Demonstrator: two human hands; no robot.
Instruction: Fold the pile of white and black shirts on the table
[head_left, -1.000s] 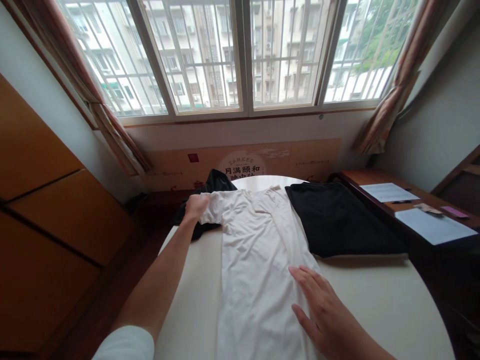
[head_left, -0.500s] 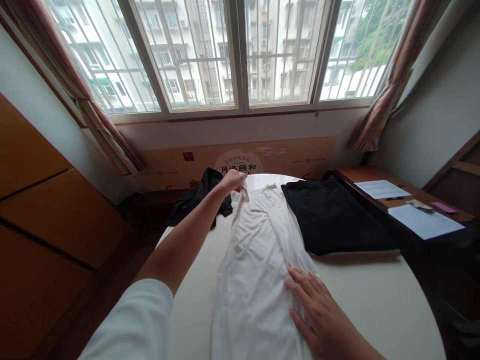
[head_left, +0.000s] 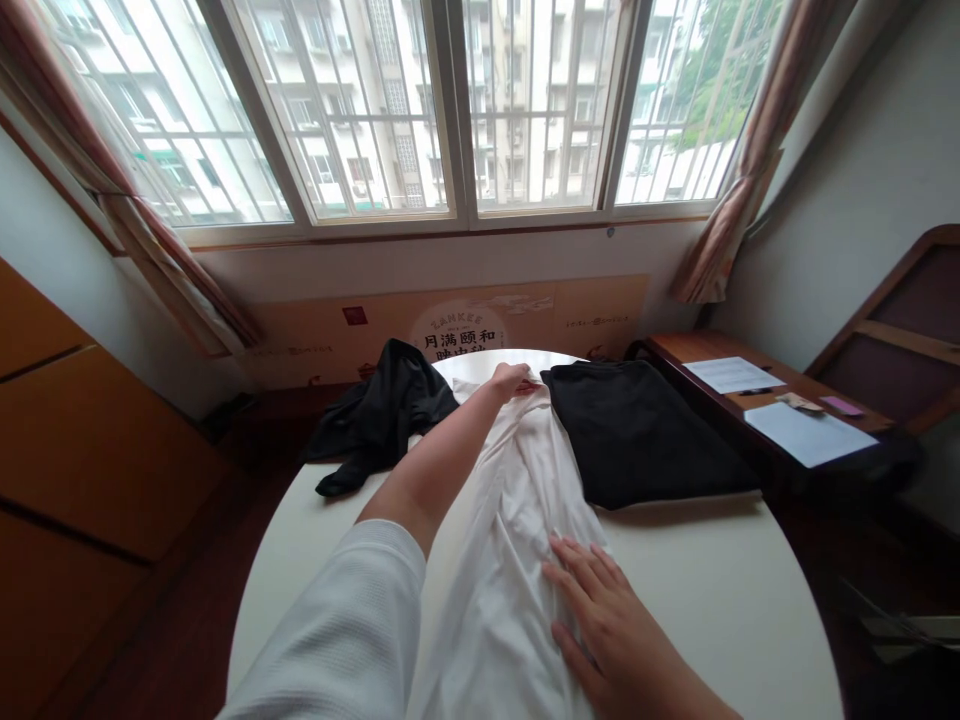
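Observation:
A long white garment (head_left: pixel 517 490) lies lengthwise on the round white table (head_left: pixel 697 590), its cloth gathered in creases toward the far end. At that far end my left hand (head_left: pixel 514 382) is closed on the white cloth, with my forearm stretched across the garment's left side. Nearer to me, my right hand (head_left: pixel 600 610) rests flat on the garment's right edge, fingers spread. A folded black cloth (head_left: pixel 645 435) lies just right of the white one. To the left is a crumpled black garment (head_left: pixel 382 415), partly hanging over the table's edge.
A brown wooden desk (head_left: pixel 675 348) at the right holds paper sheets (head_left: pixel 810 434) and a pink item (head_left: pixel 841 405). Behind the table stands a printed cardboard panel (head_left: pixel 600 310) below the barred window. Orange-brown cabinets (head_left: pixel 67 450) are at the left.
My left hand has moved right with the far end of the white cloth, bringing its left side inward. My right hand stays flat on the garment. The view has shifted slightly right.

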